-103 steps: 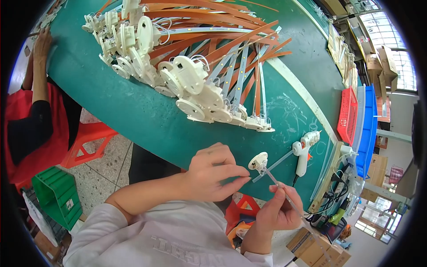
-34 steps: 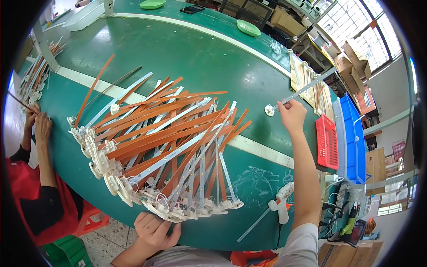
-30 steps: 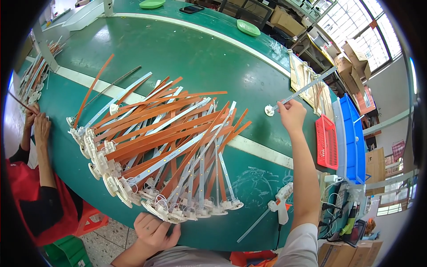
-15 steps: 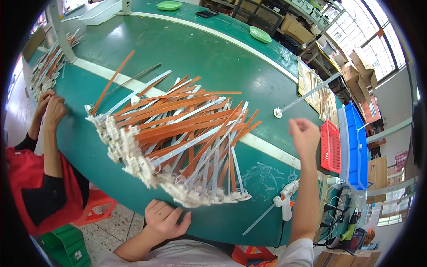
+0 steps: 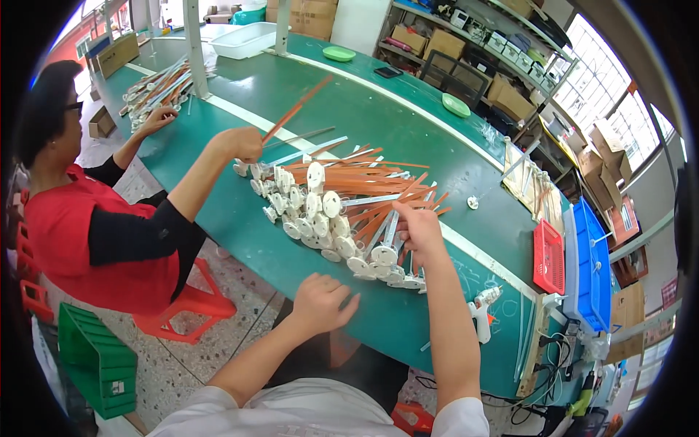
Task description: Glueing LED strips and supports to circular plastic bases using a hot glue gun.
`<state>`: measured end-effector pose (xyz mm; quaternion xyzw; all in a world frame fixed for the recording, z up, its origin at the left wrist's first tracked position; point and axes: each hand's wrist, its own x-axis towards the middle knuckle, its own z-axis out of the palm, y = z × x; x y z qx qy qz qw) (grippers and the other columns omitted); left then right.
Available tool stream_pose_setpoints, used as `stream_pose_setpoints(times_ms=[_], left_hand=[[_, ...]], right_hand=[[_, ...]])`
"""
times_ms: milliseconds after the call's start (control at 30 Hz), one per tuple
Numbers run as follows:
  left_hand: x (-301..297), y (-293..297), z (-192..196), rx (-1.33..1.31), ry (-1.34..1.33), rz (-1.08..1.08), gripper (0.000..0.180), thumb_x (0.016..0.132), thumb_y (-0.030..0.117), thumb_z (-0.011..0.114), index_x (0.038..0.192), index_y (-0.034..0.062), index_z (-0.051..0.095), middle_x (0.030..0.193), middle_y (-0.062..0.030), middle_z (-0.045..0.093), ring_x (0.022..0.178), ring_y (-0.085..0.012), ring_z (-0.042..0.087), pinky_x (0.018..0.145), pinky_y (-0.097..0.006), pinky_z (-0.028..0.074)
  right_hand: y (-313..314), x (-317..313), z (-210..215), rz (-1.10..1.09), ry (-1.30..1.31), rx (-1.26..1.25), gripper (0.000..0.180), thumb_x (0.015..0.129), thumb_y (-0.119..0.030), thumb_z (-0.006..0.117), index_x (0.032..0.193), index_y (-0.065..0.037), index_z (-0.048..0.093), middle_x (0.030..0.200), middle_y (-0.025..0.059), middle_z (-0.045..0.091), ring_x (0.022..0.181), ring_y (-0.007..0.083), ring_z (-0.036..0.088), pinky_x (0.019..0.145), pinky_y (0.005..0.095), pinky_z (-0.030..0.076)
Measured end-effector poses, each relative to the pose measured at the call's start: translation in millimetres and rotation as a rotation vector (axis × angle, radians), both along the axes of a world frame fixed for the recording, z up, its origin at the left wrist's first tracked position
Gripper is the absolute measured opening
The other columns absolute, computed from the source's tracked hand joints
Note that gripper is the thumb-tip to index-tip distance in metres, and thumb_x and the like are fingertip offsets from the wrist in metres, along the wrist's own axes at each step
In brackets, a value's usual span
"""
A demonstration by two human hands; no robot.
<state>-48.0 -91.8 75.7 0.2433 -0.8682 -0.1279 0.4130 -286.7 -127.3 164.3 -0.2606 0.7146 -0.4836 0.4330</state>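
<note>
Right hand [image 5: 417, 227]: I see fingertips pinched on a silver strip [image 5: 391, 229].
Strip: at the pile's right part, white disc [image 5: 384, 255] lowest.
Left hand [image 5: 324, 302]: empty as far as I can tell, loosely curled, thumb apart, by the near table edge.
Pile [image 5: 313, 211]: orange and silver strips, on the green table [image 5: 364, 109].
Glue gun [image 5: 481, 313]: right of the right forearm.

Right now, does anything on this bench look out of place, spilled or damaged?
A white round piece sits alone, apart from the heap of strips and discs at the right hand. White marks also show near the glue gun. Nothing looks plainly spilled or broken.
</note>
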Motion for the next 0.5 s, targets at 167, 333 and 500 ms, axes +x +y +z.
stream_pose_setpoints(times_ms=[167, 333, 500], left_hand=[[8.8, 5.0, 11.2, -0.044, 0.105, -0.028, 0.015, 0.072, 0.012, 0.079, 0.068, 0.0089, 0.065, 0.059, -0.0037, 0.054, 0.054, -0.0233, 0.054, 0.055, -0.037, 0.040], [18.5, 7.5, 74.3, -0.176, 0.252, -0.105, 0.013, 0.069, 0.007, 0.080, 0.073, 0.0084, 0.067, 0.063, -0.0037, 0.056, 0.058, -0.0249, 0.055, 0.057, -0.036, 0.044], [8.5, -24.4, 115.5, -0.368, 0.099, 0.074, 0.033, 0.072, 0.009, 0.077, 0.105, 0.0067, 0.071, 0.108, -0.0089, 0.068, 0.101, -0.0314, 0.062, 0.085, -0.042, 0.051]], right_hand=[[11.9, -7.7, -11.0, 0.173, -0.008, -0.042, 0.021, 0.084, -0.018, 0.078, 0.077, 0.000, 0.070, 0.067, 0.0027, 0.062, 0.054, 0.0087, 0.051, 0.046, 0.0247, 0.038], [24.2, -18.7, -9.2, 0.143, -0.097, -0.055, 0.028, 0.086, -0.024, 0.080, 0.077, 0.000, 0.068, 0.071, 0.0037, 0.064, 0.054, 0.0089, 0.052, 0.045, 0.0241, 0.039], [4.7, 11.9, 7.5, 0.065, 0.451, -0.130, 0.035, 0.085, -0.034, 0.078, 0.080, 0.000, 0.068, 0.065, 0.0077, 0.065, 0.053, 0.0181, 0.059, 0.050, 0.0317, 0.046]])
